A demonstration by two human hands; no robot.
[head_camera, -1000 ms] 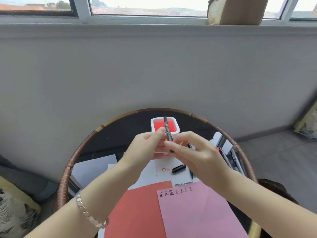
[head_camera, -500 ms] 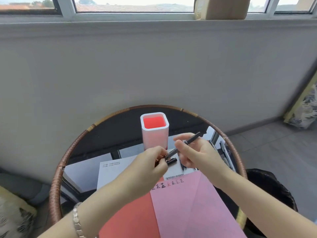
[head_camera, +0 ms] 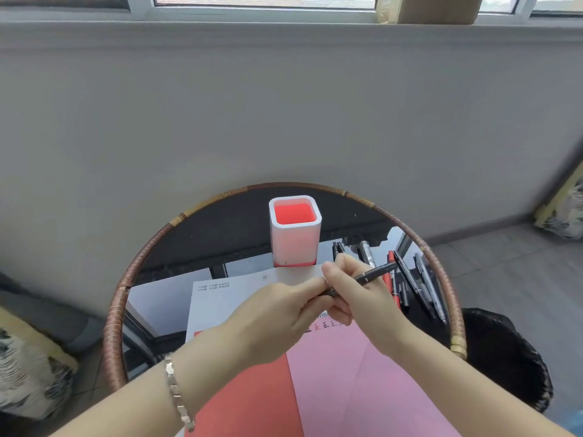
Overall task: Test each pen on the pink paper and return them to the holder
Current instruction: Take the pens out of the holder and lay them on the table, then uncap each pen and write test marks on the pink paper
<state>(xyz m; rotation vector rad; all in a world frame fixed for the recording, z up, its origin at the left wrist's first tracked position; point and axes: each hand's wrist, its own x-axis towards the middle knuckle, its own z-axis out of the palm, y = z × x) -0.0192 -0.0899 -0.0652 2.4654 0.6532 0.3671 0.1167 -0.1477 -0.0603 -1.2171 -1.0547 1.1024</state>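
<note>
My right hand (head_camera: 356, 294) grips a black pen (head_camera: 373, 275), its free end slanting up to the right. My left hand (head_camera: 277, 313) pinches the pen's near end, where a dark piece sits between its fingertips; whether that is the cap I cannot tell. Both hands meet over the top edge of the pink paper (head_camera: 347, 380), which carries a row of small test marks (head_camera: 325, 325). The white holder (head_camera: 295, 234), red inside, stands upright behind the hands with no pens showing in it. Several pens (head_camera: 410, 285) lie on the glass at the right.
The round glass table has a woven rattan rim (head_camera: 113, 326). A red sheet (head_camera: 249, 402) lies left of the pink paper, on a white printed sheet (head_camera: 220, 298). A black bin (head_camera: 508, 357) stands at the table's right. A grey wall runs behind.
The pen went from upright in front of the holder to slanted low over the paper's top edge. My left hand moved in and closed on its near end.
</note>
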